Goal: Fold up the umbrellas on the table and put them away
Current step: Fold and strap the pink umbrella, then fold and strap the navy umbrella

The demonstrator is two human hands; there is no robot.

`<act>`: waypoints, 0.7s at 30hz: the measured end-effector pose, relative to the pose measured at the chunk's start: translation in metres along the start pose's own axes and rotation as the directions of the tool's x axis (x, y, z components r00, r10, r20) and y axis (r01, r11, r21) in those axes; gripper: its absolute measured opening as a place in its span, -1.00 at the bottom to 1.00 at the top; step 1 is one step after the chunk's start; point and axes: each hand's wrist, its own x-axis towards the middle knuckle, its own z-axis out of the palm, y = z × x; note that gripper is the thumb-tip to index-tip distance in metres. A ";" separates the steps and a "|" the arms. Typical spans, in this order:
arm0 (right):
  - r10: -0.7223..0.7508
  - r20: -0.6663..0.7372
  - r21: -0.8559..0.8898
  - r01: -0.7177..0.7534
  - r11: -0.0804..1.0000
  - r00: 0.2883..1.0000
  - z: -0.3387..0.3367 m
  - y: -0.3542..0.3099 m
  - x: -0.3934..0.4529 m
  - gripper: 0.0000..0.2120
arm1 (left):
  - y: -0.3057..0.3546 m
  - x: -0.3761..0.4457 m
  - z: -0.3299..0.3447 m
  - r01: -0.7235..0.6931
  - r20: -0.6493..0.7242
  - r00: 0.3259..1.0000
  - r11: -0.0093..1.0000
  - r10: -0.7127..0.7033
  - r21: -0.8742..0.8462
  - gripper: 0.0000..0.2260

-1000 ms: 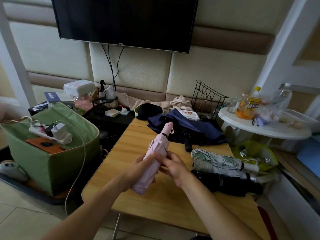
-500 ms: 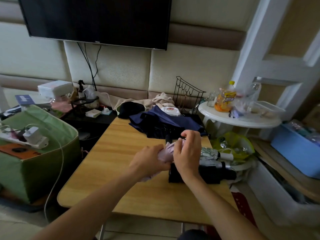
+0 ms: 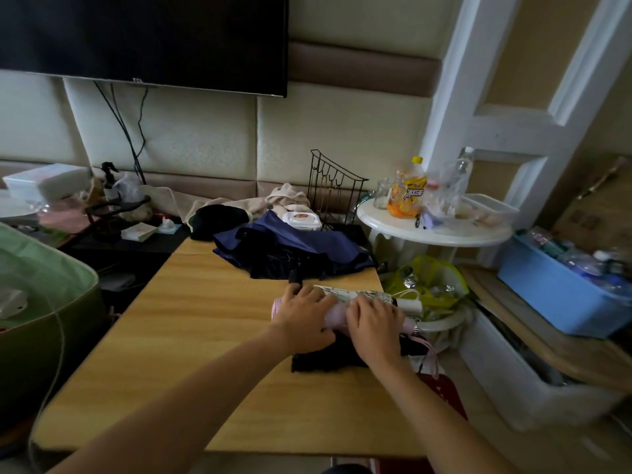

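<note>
Pink umbrella (image 3: 335, 314) — mostly (perhaps) under hands

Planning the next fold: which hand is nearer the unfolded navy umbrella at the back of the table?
Left. The left hand lies just in front of the navy umbrella; the right hand sits farther toward the table's right edge.

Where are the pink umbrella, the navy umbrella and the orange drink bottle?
pink umbrella (image 3: 334, 316): head view, rolled canopy between the hands.
navy umbrella (image 3: 301, 242): head view, blue canopy fabric.
orange drink bottle (image 3: 410, 193): head view, its label.

Smooth wood-grain table (image 3: 191, 323), soft pink cloth umbrella (image 3: 337, 314), black wire rack (image 3: 333, 189), glossy white plastic side table (image 3: 434, 230)
</note>
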 end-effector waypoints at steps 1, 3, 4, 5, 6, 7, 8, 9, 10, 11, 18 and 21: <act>0.033 -0.004 0.003 -0.033 0.999 0.999 -0.001 -0.008 0.002 -0.67 | -0.001 -0.003 0.003 0.006 0.005 1.000 0.999 -0.006 -0.040 -0.40; 0.058 -0.003 0.012 -0.058 0.998 0.998 -0.005 -0.024 0.011 -0.81 | -0.006 -0.007 0.006 0.029 -0.019 0.999 0.974 -0.034 -0.227 -0.44; 0.036 -0.002 0.019 -0.036 0.999 0.999 -0.005 -0.032 0.015 -0.88 | -0.010 -0.008 0.004 0.049 -0.046 0.996 0.926 -0.071 -0.375 -0.49; 0.010 0.006 0.026 -0.010 1.000 1.000 -0.006 -0.040 0.020 -0.90 | -0.016 -0.008 0.002 0.074 -0.080 0.988 0.852 -0.135 -0.519 -0.56; -0.005 0.010 0.033 0.005 0.999 1.000 -0.006 -0.047 0.025 -0.86 | -0.021 -0.006 -0.001 0.097 -0.119 0.968 0.766 -0.221 -0.635 -0.65; -0.005 0.026 0.041 0.004 0.999 1.000 -0.006 -0.054 0.031 -0.79 | -0.028 -0.003 -0.003 0.132 -0.138 0.933 0.674 -0.332 -0.727 -0.72; -0.006 0.036 0.038 0.005 0.999 0.999 -0.004 -0.058 0.036 -0.74 | -0.035 0.002 -0.005 0.184 -0.118 0.888 0.578 -0.445 -0.795 -0.77; -0.003 0.067 0.030 0.001 1.000 0.998 0.000 -0.061 0.042 -0.72 | -0.043 0.008 -0.006 0.246 -0.070 0.841 0.495 -0.537 -0.833 -0.78; 0.002 0.130 0.016 -0.004 1.000 0.992 0.004 -0.063 0.049 -0.73 | -0.053 0.015 -0.006 0.309 -0.020 0.808 0.453 -0.589 -0.836 -0.80; 0.017 0.221 -0.006 -0.016 1.000 0.975 0.006 -0.064 0.056 -0.75 | -0.062 0.021 -0.003 0.370 0.027 0.797 0.452 -0.604 -0.812 -0.82; 0.025 0.434 -0.041 -0.008 0.999 0.901 0.032 -0.057 0.082 -0.77 | -0.093 0.072 0.037 0.527 0.253 0.844 0.637 -0.473 -0.562 -0.54; 0.022 0.412 -0.026 -0.012 1.000 0.911 0.041 -0.053 0.082 -0.79 | -0.093 0.091 0.048 0.578 0.241 0.798 0.586 -0.553 -0.568 -0.53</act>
